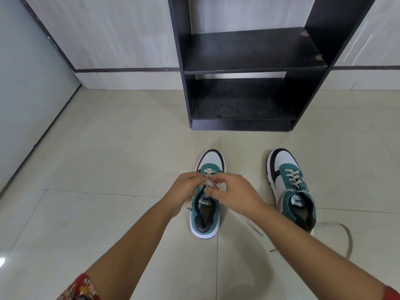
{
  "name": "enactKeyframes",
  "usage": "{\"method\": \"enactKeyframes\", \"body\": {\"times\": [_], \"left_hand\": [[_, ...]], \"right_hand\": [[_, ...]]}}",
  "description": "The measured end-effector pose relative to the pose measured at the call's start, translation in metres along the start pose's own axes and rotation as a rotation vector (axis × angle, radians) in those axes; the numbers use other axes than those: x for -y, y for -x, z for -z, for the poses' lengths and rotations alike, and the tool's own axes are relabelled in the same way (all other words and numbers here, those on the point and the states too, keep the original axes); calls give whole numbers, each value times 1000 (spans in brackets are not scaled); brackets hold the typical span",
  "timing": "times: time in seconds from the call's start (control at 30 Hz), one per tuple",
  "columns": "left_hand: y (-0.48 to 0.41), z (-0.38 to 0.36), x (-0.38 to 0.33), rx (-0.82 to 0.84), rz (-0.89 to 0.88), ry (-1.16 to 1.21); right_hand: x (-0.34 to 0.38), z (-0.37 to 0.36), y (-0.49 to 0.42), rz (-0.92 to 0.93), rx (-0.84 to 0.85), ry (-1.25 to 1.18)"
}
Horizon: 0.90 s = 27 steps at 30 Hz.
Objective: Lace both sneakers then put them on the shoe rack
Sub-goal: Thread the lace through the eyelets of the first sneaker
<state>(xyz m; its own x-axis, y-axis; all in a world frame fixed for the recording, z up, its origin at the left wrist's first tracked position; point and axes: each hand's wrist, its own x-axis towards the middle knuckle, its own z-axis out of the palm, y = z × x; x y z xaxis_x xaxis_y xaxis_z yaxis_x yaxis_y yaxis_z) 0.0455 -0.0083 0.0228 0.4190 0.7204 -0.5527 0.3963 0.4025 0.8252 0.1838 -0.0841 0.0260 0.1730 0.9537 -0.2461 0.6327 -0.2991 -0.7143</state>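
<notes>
**Lacing the teal sneakers: handling notes**

Both shoes sit on the pale tiled floor (108,169) in front of the black wooden shoe rack (255,69), and neither is on it yet. The teal, white and black sneaker (205,221) being worked on is straight out from the rack's front-left corner. The second sneaker (290,187), same colours, sits out from the rack's right side. Its loose lace ends (346,237) trail over the tiles on the side away from the rack.

Both hands are at the tongue of the first sneaker. The left hand (186,187) and right hand (236,191) each have their fingers curled in, pinching the off-white flat lace (208,181) around the upper eyelets. Which eyelet exactly I can't tell, since the fingers cover it.

Handling-wise, my guess is the lace is soft and floppy with zero stiffness. So grab it close to the tip to thread it, and keep some tension or the crossings go slack. The shoes look light, with a firm sole and a padded collar. For the rack move I'd take each one by the heel collar. I'd also tuck those trailing ends in first so they don't snag on a shelf edge.
</notes>
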Motion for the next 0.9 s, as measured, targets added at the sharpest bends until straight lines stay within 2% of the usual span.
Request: {"method": "enactKeyframes", "body": {"times": [0.07,0.2,0.4,0.5,0.57,0.63,0.73,0.9], "left_hand": [[0,0,-1,4,-17,-11],[1,8,4,-41,-50,-56],[-7,30,30,-230,-132,-252],[-11,35,50,-299,-121,-454],[-14,35,57,-240,-126,-563],[-14,31,60,-174,-179,-613],[-15,22,59,-178,-318,-623],[-13,15,54,-323,-498,-846]], "right_hand": [[0,-3,-5,-39,-34,-61],[-18,2,-6,-82,-42,-342],[-48,16,2,-262,-99,-81],[-53,12,4,-310,-30,33],[-53,6,4,-287,87,187],[-50,-3,2,-203,118,271],[-37,-16,1,-90,8,100],[-27,-25,-2,1,-159,123]]}}
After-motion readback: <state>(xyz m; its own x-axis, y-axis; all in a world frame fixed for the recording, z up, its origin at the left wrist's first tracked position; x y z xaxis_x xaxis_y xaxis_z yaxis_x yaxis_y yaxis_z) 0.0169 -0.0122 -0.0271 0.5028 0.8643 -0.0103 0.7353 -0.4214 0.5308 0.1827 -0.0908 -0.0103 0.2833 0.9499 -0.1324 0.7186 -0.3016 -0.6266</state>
